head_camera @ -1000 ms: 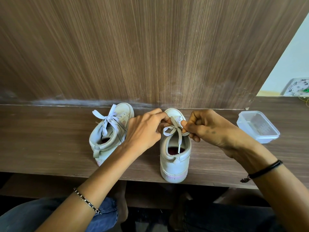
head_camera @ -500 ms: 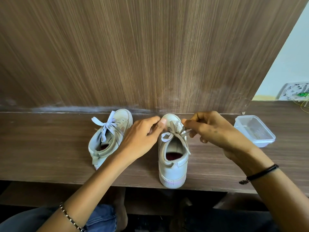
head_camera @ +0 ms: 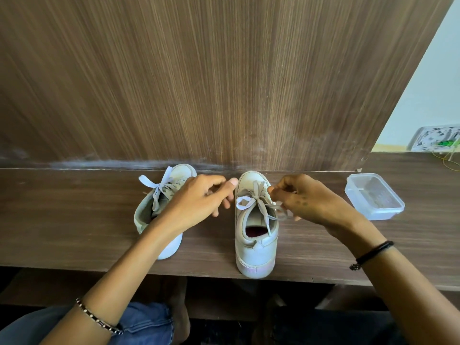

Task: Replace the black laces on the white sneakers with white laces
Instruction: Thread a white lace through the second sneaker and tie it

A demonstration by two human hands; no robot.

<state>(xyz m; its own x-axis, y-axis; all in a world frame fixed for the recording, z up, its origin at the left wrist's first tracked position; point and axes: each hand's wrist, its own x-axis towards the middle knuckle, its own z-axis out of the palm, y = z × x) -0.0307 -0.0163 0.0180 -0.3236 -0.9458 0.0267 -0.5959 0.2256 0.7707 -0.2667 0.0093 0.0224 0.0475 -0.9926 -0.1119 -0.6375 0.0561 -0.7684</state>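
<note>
Where the head view looks down on the wooden ledge [head_camera: 74, 220], the entries run as follows.

Item, right-hand sneaker [head_camera: 255, 245]: upright on its sole, long axis running from the near edge of the ledge toward the back panel [head_camera: 224, 83], toe at the panel, heel toward the person. White lace [head_camera: 258, 202] threaded and tied in a bow over the tongue; one loop lies to the left, one loop and the loose ends trail right and back over the opening.

Item, left-hand sneaker [head_camera: 159, 215]: tipped onto its side and angled, toe up-right, its white bow [head_camera: 159, 185] done. No black lace visible anywhere.

Item, left hand [head_camera: 199, 202]: just left of the bow, fingers loosely curled with the thumb extended toward the toe cap; it appears to grip nothing, the left loop lying free just beside its fingertips.

Item, right hand [head_camera: 308, 202]: just right of the bow, thumb and forefinger pinched together at the knot's right side; it seems to be pinching the right loop or lace end, though the contact is partly hidden.

Item, clear plastic container [head_camera: 374, 197]: well to the right, empty as far as can be told.

Judgement: the knot sits between both hands, nearer the right-hand fingers; any tightening pull would go sideways, across the shoe's long axis. Task appears nearly complete.
</note>
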